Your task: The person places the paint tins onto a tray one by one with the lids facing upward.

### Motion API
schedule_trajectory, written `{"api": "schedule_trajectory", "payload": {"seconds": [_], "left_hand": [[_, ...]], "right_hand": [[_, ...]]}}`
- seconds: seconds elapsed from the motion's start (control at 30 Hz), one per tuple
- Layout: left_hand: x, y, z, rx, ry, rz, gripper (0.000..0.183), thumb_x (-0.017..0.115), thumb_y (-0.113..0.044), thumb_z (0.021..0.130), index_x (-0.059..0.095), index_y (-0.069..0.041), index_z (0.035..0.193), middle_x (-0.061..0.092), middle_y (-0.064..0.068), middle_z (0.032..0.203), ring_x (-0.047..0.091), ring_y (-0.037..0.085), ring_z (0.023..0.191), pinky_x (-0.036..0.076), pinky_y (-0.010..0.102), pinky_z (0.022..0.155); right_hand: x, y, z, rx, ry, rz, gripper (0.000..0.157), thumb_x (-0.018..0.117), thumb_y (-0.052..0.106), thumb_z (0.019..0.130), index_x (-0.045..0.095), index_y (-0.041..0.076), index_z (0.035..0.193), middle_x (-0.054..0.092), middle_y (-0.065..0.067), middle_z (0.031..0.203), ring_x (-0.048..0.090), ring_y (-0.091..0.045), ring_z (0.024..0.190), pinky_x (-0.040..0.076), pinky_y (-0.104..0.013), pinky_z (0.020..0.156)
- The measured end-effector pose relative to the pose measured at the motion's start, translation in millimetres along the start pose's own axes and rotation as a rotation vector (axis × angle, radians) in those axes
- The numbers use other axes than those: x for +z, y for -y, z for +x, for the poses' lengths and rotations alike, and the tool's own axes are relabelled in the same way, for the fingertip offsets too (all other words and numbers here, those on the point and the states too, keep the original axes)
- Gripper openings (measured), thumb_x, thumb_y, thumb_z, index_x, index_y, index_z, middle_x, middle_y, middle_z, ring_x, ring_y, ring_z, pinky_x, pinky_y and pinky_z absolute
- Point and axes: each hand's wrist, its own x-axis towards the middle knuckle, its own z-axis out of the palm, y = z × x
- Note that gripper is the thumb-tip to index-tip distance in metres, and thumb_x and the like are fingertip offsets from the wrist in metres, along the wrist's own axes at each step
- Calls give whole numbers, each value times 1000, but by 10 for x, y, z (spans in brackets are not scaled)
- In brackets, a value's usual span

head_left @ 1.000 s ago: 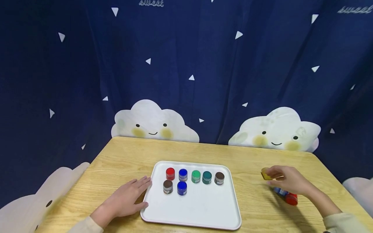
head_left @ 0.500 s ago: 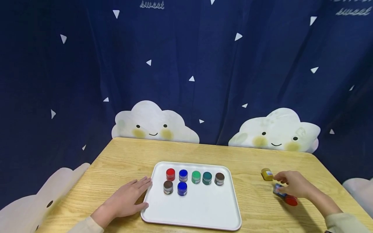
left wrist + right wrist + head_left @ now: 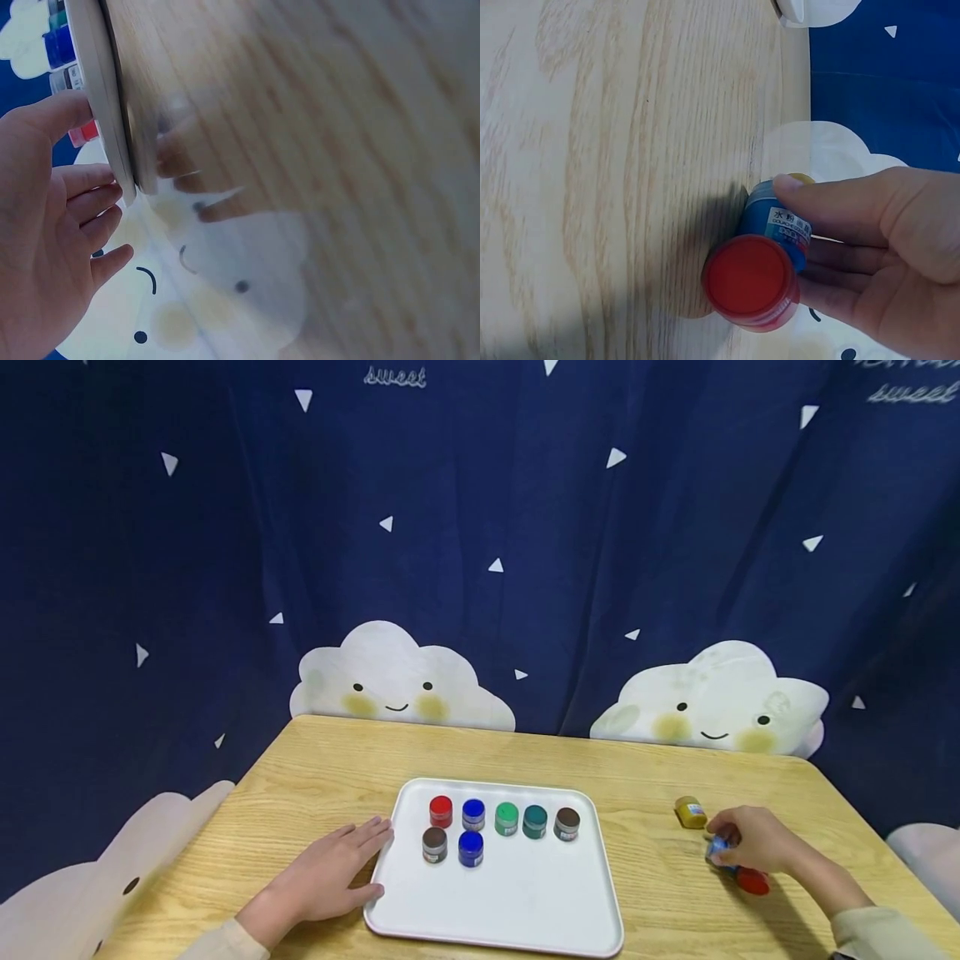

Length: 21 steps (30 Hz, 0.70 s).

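My right hand pinches a small blue paint jar lying on its side, thumb across its label and fingers behind it. In the right wrist view a red-lidded paint jar lies beside the blue one, lid toward the camera. A yellow paint jar, also on its side, lies just beyond the right fingertips. My left hand rests with straight fingers along the left rim of the white tray; in the left wrist view, thumb and fingertips touch its edge.
On the tray stand several upright paint jars in two rows: red, blue, green, teal and brown behind, brown and blue in front. A dark blue curtain hangs behind the wooden table.
My right hand has let go of the yellow jar, moved slightly toward me, and taken hold of the blue jar. The left hand has stayed at the tray.
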Motion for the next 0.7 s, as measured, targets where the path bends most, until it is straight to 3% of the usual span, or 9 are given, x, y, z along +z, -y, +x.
{"api": "schedule_trajectory", "payload": {"seconds": [0.4, 0.7], "left_hand": [[14, -8, -5, -9, 23, -9, 68, 64, -44, 86, 49, -5, 140, 48, 12, 147, 45, 28, 137, 42, 51, 109], [0, -1, -2, -1, 2, 2, 67, 65, -43, 86, 50, -5, 139, 50, 12, 145, 47, 29, 136, 43, 51, 108]], "right_hand": [[29, 4, -6, -68, 4, 17, 28, 84, 14, 67, 69, 2, 87, 68, 3, 79, 52, 6, 68, 47, -18, 57], [-7, 115, 47, -136, 18, 55, 30, 83, 14, 70, 70, -3, 91, 71, -3, 85, 57, 6, 73, 50, -18, 59]]}}
